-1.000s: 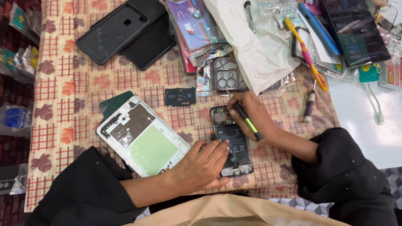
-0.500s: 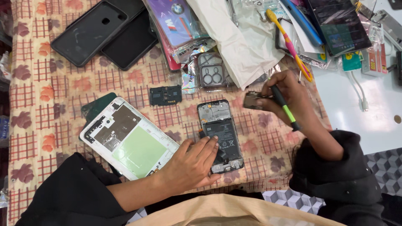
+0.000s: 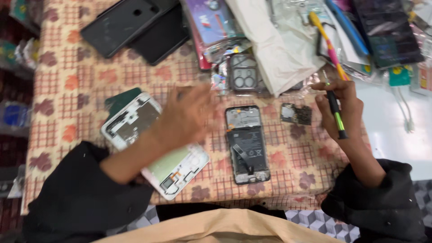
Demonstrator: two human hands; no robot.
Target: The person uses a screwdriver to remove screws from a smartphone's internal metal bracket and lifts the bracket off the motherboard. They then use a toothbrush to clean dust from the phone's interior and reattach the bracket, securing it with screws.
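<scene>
Now the left hand, blurred so its grip cannot be told, has lifted off the opened phone and hovers over the white frame. That phone lies lengthwise, top away, between both hands. The right hand clasps a screwdriver beside the circuit board.

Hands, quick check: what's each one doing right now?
Left hand: blurred, raised over the table between the white phone frame and the opened phone; grip cannot be told.
Right hand: closed on a black-and-green screwdriver.
</scene>
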